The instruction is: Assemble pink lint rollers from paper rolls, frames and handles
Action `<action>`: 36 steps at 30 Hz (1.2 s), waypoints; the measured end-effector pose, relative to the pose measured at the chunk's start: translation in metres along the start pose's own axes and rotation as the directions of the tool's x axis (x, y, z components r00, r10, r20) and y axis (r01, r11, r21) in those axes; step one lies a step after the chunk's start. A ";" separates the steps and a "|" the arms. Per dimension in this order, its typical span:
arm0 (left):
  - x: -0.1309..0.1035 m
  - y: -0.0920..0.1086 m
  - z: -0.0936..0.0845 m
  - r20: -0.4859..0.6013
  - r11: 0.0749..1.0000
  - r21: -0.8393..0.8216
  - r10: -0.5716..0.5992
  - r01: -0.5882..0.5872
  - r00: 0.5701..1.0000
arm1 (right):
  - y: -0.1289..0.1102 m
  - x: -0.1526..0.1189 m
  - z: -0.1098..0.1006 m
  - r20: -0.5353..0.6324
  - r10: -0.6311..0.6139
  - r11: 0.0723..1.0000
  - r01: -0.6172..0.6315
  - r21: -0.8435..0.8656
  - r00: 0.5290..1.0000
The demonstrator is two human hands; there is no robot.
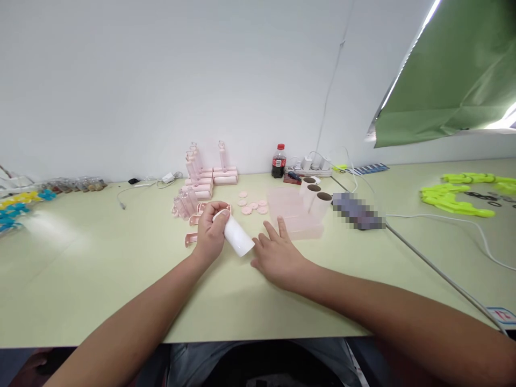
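Observation:
My left hand (213, 228) is closed around the upper end of a white paper roll (238, 236), which tilts down to the right. My right hand (278, 255) is beside the roll's lower end with fingers spread; whether it touches the roll I cannot tell. Several round pink caps (253, 206) lie beyond the hands. Left of them are curved pink plastic pieces (192, 238), partly behind my left hand, and clear pink handle-like parts (185, 203). Three white rolls with brown cardboard cores (321, 206) stand at the right, by a translucent pink plastic sheet or bag (300, 230).
Pink boxes (226, 177) with upright clear parts stand near the wall. A cola bottle (278, 162) and a power strip (318, 171) are at the back. A blurred-out object (358, 211), cables (435, 279) and neon-yellow pieces (455, 199) lie right; bagged items (76, 184) lie left.

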State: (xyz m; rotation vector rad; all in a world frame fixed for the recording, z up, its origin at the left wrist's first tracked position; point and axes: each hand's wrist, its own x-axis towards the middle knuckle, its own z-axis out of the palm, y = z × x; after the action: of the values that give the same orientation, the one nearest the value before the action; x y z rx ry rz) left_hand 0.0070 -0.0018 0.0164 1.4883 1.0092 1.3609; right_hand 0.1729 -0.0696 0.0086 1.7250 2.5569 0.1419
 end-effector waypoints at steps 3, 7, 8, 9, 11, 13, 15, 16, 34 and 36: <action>0.000 0.001 0.001 -0.005 1.000 -0.013 -0.025 0.025 1.000 | -0.002 -0.012 -0.001 -0.018 -0.070 0.997 0.070 0.015 0.997; 0.000 0.002 0.002 -0.027 0.999 0.010 -0.030 0.030 0.999 | 0.004 -0.013 0.004 0.053 -0.075 0.993 0.070 0.096 0.996; 0.000 0.002 0.002 -0.028 0.999 0.000 -0.049 0.049 0.998 | 0.007 -0.012 0.006 0.061 -0.081 0.989 0.073 0.126 0.995; 0.000 0.002 0.002 -0.025 0.997 -0.018 -0.075 0.074 0.997 | 0.009 -0.012 0.009 0.053 -0.087 0.985 0.078 0.156 0.995; 0.000 0.000 0.003 -0.027 0.991 -0.065 -0.122 0.120 0.992 | 0.013 -0.012 0.013 0.008 -0.092 0.972 0.088 0.218 0.996; 0.000 -0.002 0.003 -0.039 0.986 -0.104 -0.139 0.134 0.990 | 0.016 -0.012 0.014 -0.033 -0.076 0.952 0.082 0.294 0.997; 0.001 -0.005 0.003 -0.044 0.983 -0.139 -0.126 0.119 0.991 | 0.019 -0.012 0.013 -0.075 -0.018 0.904 0.048 0.426 0.997; 0.002 -0.007 0.003 -0.043 0.981 -0.159 -0.116 0.108 0.992 | 0.020 -0.012 0.012 -0.098 0.032 0.847 0.025 0.531 0.995; -0.006 -0.010 0.015 -0.007 0.990 -0.130 -0.063 0.062 0.998 | 0.023 -0.009 0.019 -0.231 0.471 0.049 0.236 0.971 0.852; -0.007 -0.011 0.016 0.012 0.989 -0.129 -0.066 0.067 0.998 | 0.024 -0.008 0.020 -0.244 0.473 0.067 0.241 0.968 0.847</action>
State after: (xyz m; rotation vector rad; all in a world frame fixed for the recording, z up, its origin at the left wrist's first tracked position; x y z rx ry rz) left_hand 0.0220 -0.0065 0.0029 1.3512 0.9394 1.3461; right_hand 0.2000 -0.0676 -0.0086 2.4642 2.9908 -2.0497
